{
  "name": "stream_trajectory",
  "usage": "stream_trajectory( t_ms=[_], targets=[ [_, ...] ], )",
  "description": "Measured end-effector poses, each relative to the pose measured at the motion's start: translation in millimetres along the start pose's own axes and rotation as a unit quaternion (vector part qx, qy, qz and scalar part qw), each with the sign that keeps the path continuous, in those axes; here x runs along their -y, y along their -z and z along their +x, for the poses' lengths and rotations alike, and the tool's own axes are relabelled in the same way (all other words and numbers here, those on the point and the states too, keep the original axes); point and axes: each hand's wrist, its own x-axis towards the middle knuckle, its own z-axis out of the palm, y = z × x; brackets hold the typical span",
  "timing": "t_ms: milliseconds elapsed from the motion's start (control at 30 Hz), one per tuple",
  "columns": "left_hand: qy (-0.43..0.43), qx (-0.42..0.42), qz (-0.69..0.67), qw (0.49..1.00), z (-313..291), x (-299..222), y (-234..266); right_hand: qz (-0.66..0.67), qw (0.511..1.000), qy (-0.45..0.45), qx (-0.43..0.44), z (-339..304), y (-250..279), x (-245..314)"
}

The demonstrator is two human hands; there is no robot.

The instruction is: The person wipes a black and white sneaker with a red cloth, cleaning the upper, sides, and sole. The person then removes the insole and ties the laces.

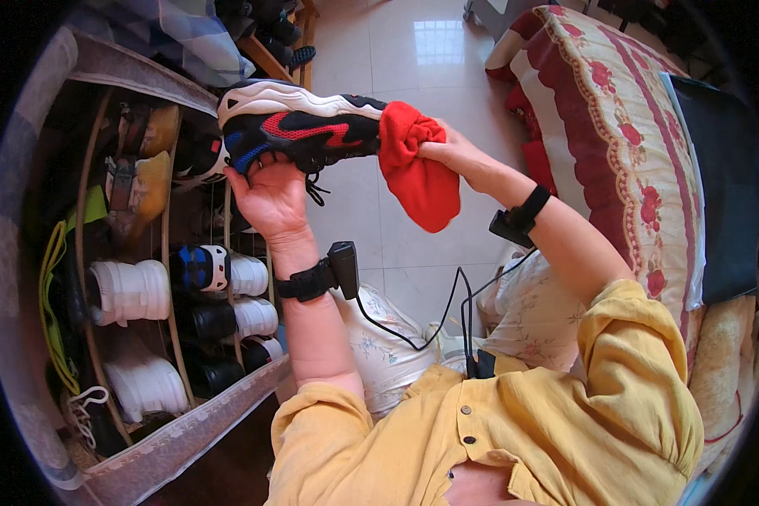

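A black sneaker (312, 126) with a white sole and red and blue patches is held up in front of me, lying on its side. My left hand (270, 190) grips it at the blue end, palm turned up and fingers partly hidden behind the shoe. A dark lace hangs below it. At the sneaker's other end, my right hand (457, 156) clasps a bunched red cloth (419, 173) that covers the tip of the shoe. Part of the cloth droops below my fingers.
On the left stands a shoe rack (175, 295) with several shoes, among them white shoes (131, 291) and a blue-and-black sneaker (201, 267). A flower-patterned bedspread (624, 143) lies to the right, beside a black flat panel (717, 185). Cables (460, 295) run from my wrist straps across my lap.
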Motion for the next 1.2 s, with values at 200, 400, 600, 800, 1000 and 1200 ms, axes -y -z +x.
stream_trajectory(
  t_ms=[200,400,600,800,1000,1200],
  targets=[
    [-0.031,-0.028,0.196,0.980,-4.4,24.2,-25.9,0.120,0.989,-0.025,-0.079,-5.9,-15.7,19.8],
    [0.057,-0.078,0.647,0.756,-8.1,51.5,-32.4,0.148,0.977,0.011,-0.153,1.4,-5.6,34.0],
    [0.077,-0.143,0.550,0.819,-15.9,87.4,-19.4,0.025,0.963,0.172,-0.204,16.0,-13.2,31.4],
    [0.043,-0.187,0.414,0.890,-9.6,87.8,-10.8,-0.434,0.774,0.401,-0.228,0.9,-43.9,14.1],
    [0.090,-0.246,0.390,0.883,-10.8,95.0,-8.9,-0.533,0.714,0.371,-0.261,13.5,-12.3,24.8],
    [0.133,-0.275,0.253,0.918,-8.2,95.2,-6.8,-0.429,0.769,0.252,-0.400,32.6,27.4,46.3]
  ],
)
